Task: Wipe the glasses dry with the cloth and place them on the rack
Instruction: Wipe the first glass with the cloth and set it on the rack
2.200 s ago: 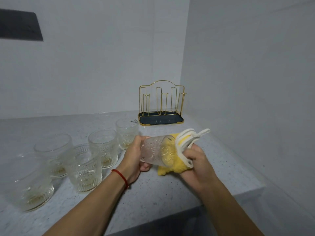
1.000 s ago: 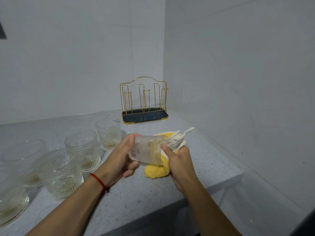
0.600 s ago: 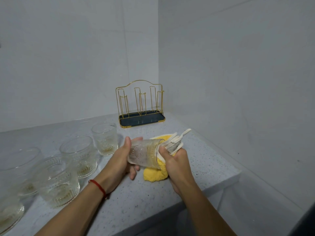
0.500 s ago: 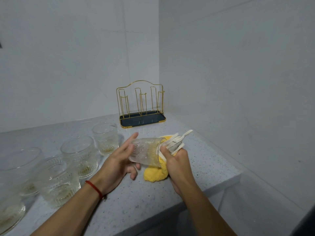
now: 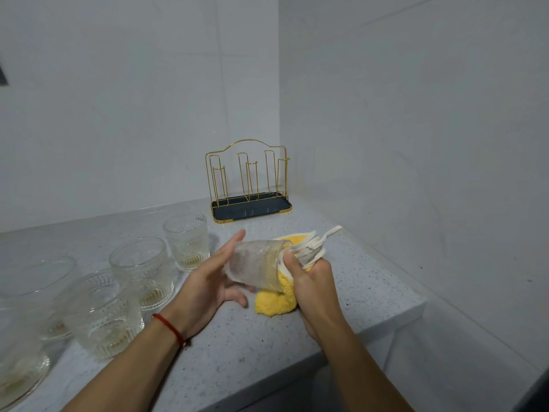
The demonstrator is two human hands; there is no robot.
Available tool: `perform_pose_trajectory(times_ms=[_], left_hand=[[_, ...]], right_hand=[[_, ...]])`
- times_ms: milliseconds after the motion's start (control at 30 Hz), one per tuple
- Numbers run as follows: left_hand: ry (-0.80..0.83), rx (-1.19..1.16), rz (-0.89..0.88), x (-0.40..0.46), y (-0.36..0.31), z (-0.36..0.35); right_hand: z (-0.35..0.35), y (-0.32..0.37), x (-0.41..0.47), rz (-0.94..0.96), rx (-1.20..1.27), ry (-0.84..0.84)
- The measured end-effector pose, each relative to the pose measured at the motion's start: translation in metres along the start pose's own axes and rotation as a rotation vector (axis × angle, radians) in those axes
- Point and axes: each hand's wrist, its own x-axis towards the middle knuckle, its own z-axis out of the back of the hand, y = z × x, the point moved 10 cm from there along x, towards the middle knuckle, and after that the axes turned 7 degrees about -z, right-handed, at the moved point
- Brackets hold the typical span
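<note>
A gold wire rack [image 5: 249,182] stands in the corner at the back of the speckled bench [image 5: 237,346], with nothing between it and the hands. Four glasses [image 5: 139,272] stand in a cluster at the left. The held glass [image 5: 255,269] lies on its side above the bench. The right hand [image 5: 312,281] grips the yellow cloth [image 5: 276,298] stuffed into its mouth. The left hand [image 5: 205,286], curled around the glass a second ago, now has straight fingers touching its base.

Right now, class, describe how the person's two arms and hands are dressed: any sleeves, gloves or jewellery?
Both forearms are bare, with no sleeves in view and no gloves. The left hand has a thin red string bracelet at its wrist. The right hand wears nothing visible.
</note>
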Motion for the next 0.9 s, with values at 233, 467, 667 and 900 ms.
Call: perform_pose_trajectory(times_ms=[233,467,667,900], left_hand=[[-0.083,0.211,-0.026,0.001,0.001,0.005],[-0.015,0.003,-0.04,-0.001,-0.001,0.008],[0.062,-0.183,-0.05,-0.002,-0.004,0.003],[-0.006,-0.149,0.012,0.002,0.007,0.001]], right_hand=[[0.0,-0.002,0.001,-0.03,0.017,0.002],[-0.001,-0.004,0.0,-0.05,0.063,0.008],[0.003,-0.006,0.002,-0.05,0.075,-0.008],[0.002,0.002,-0.001,0.026,0.005,0.017]])
